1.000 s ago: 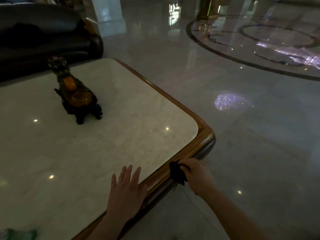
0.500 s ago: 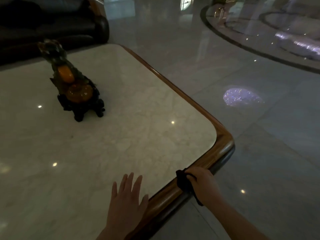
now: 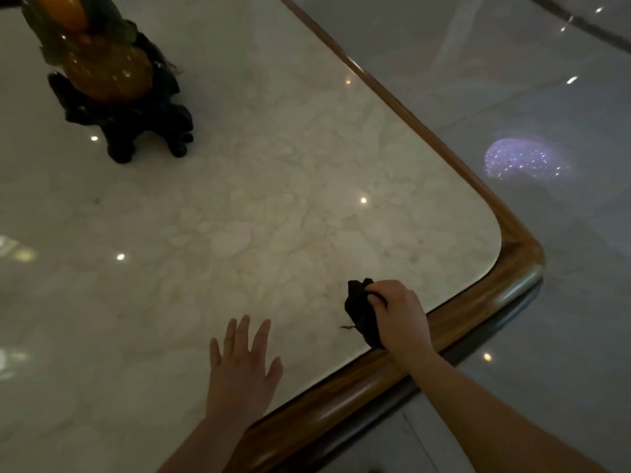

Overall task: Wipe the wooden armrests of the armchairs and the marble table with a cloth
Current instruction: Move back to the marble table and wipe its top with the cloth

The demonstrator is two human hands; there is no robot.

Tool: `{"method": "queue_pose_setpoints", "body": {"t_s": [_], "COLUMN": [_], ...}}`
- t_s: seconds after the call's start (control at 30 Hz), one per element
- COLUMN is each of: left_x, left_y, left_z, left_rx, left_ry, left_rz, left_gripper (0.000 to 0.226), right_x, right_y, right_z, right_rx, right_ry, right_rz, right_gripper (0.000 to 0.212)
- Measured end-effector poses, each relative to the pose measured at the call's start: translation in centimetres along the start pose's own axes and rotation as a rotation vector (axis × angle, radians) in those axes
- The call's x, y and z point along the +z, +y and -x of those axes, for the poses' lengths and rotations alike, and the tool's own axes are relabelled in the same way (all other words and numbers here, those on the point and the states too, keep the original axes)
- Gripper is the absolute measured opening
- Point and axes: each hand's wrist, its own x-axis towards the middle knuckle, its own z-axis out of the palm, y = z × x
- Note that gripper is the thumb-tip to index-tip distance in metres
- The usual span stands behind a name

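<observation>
The marble table (image 3: 273,199) fills most of the view, pale and veined, with a rounded wooden rim (image 3: 478,302) along its right and near sides. My right hand (image 3: 399,315) is closed on a bunched black cloth (image 3: 362,312) that presses on the marble just inside the near rim. My left hand (image 3: 242,367) lies flat on the marble to the left of it, fingers spread, holding nothing. No armchair shows in this view.
A dark carved ornament (image 3: 116,90) with amber-orange stones stands on the table at the far left. Polished grey floor (image 3: 546,97) with light reflections lies beyond the table's right rim and near corner.
My right hand has brought the cloth from the wooden rim onto the marble surface. The view has tilted down and closer to the table, so the dark sofa is out of sight. My left hand stays flat.
</observation>
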Motion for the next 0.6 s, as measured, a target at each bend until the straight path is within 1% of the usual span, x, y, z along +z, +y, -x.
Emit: {"method": "queue_pose_setpoints", "body": {"t_s": [0.1,0.17,0.23,0.33,0.43,0.53,0.6], "left_x": [2.5,3.2,3.7,4.6,4.9,3.5,2.1], "left_y": [-0.2,-0.1,-0.1,-0.1,-0.2,0.3,0.5], "left_z": [-1.8,-2.2,-2.4,-2.4,-2.3,-2.6,-2.8], "left_rx": [-0.052,-0.069,-0.066,-0.058,-0.053,-0.058,-0.071], "left_ry": [-0.052,-0.07,-0.08,-0.095,-0.074,-0.097,-0.149], "left_rz": [-0.057,-0.051,-0.025,-0.032,-0.035,-0.03,-0.064], "left_gripper": [0.07,0.081,0.089,0.084,0.082,0.086,0.091], "right_x": [2.1,2.8,3.2,2.9,2.5,1.4,0.4], "right_y": [1.6,2.5,3.2,3.7,3.8,2.4,0.7], "right_z": [-1.3,-1.5,-1.0,0.4,1.2,0.8,0.6], "right_rx": [0.045,0.065,0.03,-0.036,-0.104,-0.112,-0.146], "right_ry": [-0.078,-0.12,-0.092,-0.041,-0.063,-0.087,-0.082], "right_rz": [0.049,0.122,0.163,0.156,0.237,0.221,0.216], "right_gripper": [0.029,0.034,0.035,0.033,0.036,0.04,0.041]}}
